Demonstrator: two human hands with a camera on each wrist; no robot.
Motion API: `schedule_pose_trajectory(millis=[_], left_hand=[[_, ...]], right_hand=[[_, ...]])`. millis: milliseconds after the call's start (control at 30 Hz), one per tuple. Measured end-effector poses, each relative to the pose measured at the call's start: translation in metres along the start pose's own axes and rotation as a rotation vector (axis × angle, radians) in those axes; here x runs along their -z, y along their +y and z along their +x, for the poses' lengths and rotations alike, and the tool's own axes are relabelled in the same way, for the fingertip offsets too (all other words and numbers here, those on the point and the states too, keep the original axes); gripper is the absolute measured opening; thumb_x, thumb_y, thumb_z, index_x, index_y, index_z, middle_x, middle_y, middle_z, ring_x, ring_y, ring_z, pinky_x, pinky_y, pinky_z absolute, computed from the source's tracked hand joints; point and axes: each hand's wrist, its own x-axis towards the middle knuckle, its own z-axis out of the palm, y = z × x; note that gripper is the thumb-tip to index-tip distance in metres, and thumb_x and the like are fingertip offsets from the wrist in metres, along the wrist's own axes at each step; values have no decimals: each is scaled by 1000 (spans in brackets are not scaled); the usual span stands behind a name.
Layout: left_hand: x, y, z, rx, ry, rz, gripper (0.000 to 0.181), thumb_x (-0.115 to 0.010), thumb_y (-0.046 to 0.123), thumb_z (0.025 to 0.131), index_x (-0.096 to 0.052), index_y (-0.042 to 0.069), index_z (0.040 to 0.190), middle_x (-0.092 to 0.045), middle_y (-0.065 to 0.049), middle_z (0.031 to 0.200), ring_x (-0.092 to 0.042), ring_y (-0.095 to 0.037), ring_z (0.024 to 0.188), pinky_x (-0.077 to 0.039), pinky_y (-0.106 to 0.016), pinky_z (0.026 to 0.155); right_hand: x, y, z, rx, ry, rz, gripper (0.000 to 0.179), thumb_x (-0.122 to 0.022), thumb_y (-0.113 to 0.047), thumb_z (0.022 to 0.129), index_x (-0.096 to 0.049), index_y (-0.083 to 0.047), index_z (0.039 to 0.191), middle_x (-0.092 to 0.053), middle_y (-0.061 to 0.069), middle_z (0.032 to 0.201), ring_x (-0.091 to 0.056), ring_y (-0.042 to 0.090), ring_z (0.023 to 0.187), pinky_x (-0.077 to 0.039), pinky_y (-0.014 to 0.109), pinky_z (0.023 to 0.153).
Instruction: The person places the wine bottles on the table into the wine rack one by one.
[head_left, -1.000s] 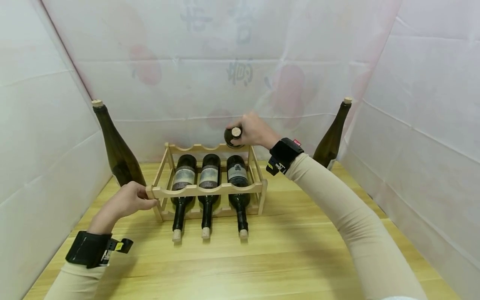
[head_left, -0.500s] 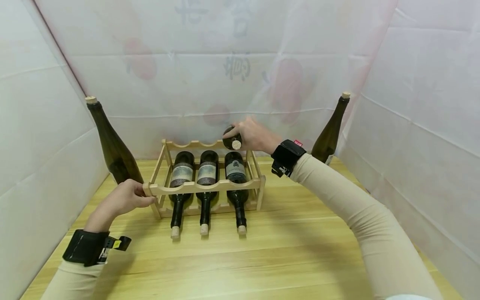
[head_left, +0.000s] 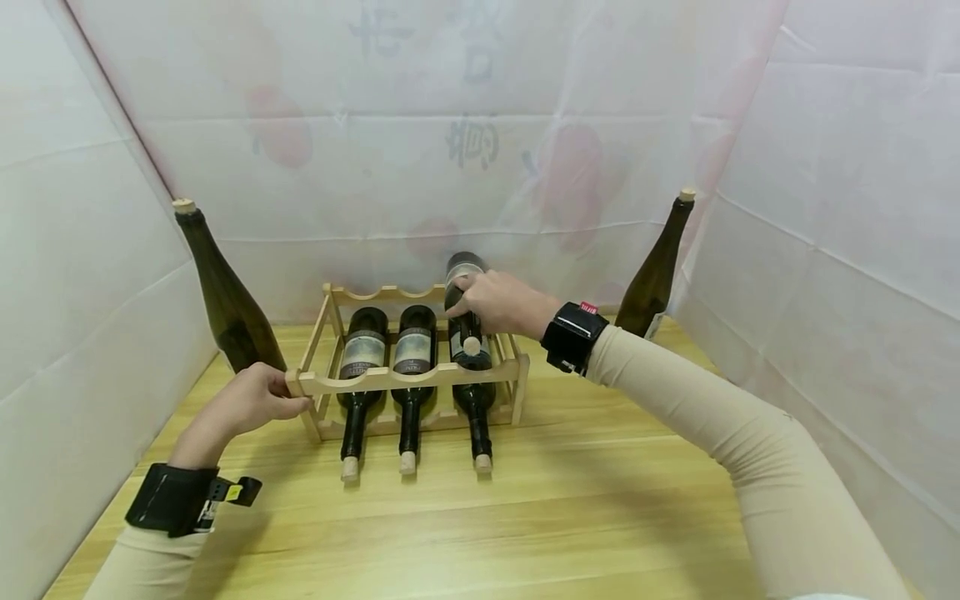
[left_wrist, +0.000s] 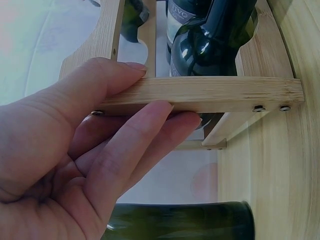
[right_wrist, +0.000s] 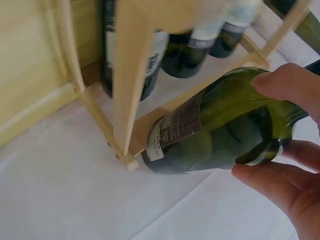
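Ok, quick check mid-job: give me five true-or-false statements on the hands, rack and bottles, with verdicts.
1. The right hand holds a dark bottle. True.
2. The left hand grips a bottle too. False: it pinches the left end of the wooden rack.
3. Three lower bottles lie in the rack, necks toward the head camera. True.
4. Both bottles outside the rack are uncorked. False: the left-side bottle and the right-side bottle both have corks.
5. The held bottle's cork points toward the head camera. True.
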Motion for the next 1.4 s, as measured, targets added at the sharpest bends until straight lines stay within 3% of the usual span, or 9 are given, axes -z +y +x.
schedule_pose_trajectory(millis=[133, 267, 367, 533, 1033, 1233, 1333, 1400], left_hand=[[-1, 1, 1, 5, 3, -1, 18, -76, 18, 93, -80, 1, 95, -78, -10, 84, -57, -16, 74, -46, -33, 68], [0, 1, 1, 2, -4, -9, 20, -75, 17, 94, -80, -2, 98, -79, -12, 86, -60, -16, 76, -47, -34, 70], [0, 1, 1, 3, -10, -14, 20, -75, 17, 94, -80, -3, 99, -79, -13, 88, -61, -17, 78, -48, -35, 71], [0, 1, 1, 6, -3, -4, 20, -75, 17, 94, -80, -2, 98, -79, -13, 87, -60, -17, 77, -47, -35, 70], [-1, 1, 3, 3, 0, -4, 20, -75, 17, 94, -80, -2, 97, -79, -13, 86, -58, -16, 76, -46, -34, 69], [-1, 1, 3, -1, 2, -5, 19, -76, 17, 93, -80, -1, 96, -79, -12, 86, -62, -15, 77, -48, -33, 69], [-1, 0, 3, 1, 3, -6, 18, -75, 16, 93, -81, -1, 95, -79, -12, 86, -62, -16, 77, -48, -34, 70], [-2, 0, 3, 1, 5, -10, 17, -76, 16, 92, -81, 0, 95, -79, -12, 86, -62, -16, 77, -48, -34, 70]], right_hand=[[-3, -7, 0, 17, -58, -81, 64, -85, -12, 84, -64, -35, 140, -47, 18, 159, -53, 40, 138, -56, 53, 96], [-4, -11, -2, -8, -98, -67, 67, -86, -16, 83, -61, -35, 142, -42, 17, 162, -44, 44, 146, -47, 66, 102], [-7, -13, -4, 18, -118, -101, 64, -84, -16, 85, -62, -31, 142, -40, 20, 163, -45, 47, 145, -52, 59, 101], [-11, -14, -6, 87, -105, -217, 56, -81, -20, 89, -64, -28, 142, -45, 22, 159, -53, 47, 137, -61, 38, 86], [-26, -21, -19, 148, -56, -375, 50, -65, -2, 99, -66, -28, 141, -51, 26, 152, -57, 49, 133, -62, 36, 75], [-30, -19, -25, 141, -20, -366, 51, -69, -2, 96, -66, -28, 140, -50, 25, 154, -57, 45, 134, -62, 36, 76], [-27, -17, -28, 133, -21, -291, 54, -70, 1, 94, -65, -24, 141, -50, 23, 155, -57, 45, 135, -62, 37, 79], [-22, -15, -28, 121, -30, -214, 56, -67, 8, 94, -64, -22, 142, -49, 21, 156, -65, 41, 123, -62, 35, 76]])
